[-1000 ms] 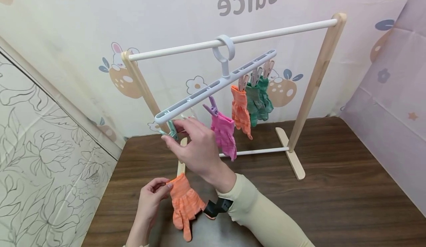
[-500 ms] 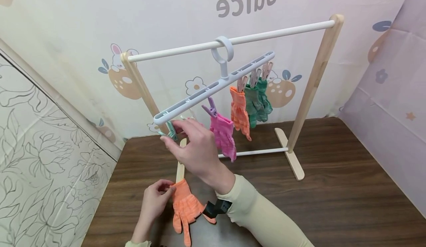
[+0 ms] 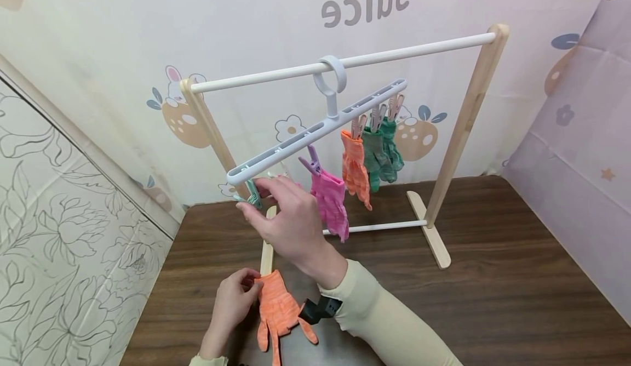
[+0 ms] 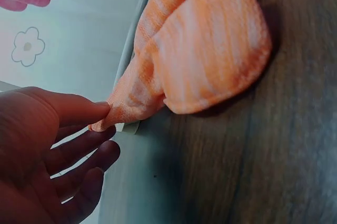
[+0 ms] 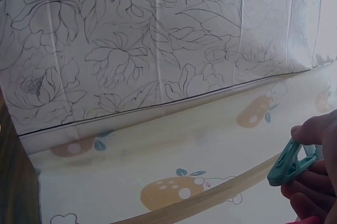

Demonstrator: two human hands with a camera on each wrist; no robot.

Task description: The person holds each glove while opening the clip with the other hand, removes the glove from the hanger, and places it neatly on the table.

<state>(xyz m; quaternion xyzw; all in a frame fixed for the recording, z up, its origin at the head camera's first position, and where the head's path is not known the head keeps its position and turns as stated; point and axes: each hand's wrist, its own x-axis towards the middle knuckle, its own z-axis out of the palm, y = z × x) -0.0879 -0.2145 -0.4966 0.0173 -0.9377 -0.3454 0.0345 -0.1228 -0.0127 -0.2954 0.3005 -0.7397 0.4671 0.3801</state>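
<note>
In the head view my left hand (image 3: 231, 303) pinches the cuff edge of an orange knit glove (image 3: 278, 306), whose fingers point toward me at the near side of the table. The left wrist view shows thumb and forefinger on the glove's edge (image 4: 210, 50). Higher up, my right hand (image 3: 298, 221) grips a teal clothespin (image 3: 253, 193) under the left end of a pale hanger (image 3: 315, 131). The right wrist view shows thumb and fingers on opposite sides of that clothespin (image 5: 284, 167). A purple clothespin (image 3: 313, 160) beside it bears a pink glove (image 3: 330, 201).
The hanger hooks over the white rod (image 3: 419, 51) of a wooden rack (image 3: 465, 127). Toward its right end hang another orange glove (image 3: 355, 163) and two green gloves (image 3: 377, 158) on pink and grey clothespins. A printed curtain (image 3: 246, 21) stands behind the dark table (image 3: 493, 300).
My left hand has brought the orange glove slightly nearer to me and a little right, and the glove lies straighter. The right hand stays on the teal clothespin.
</note>
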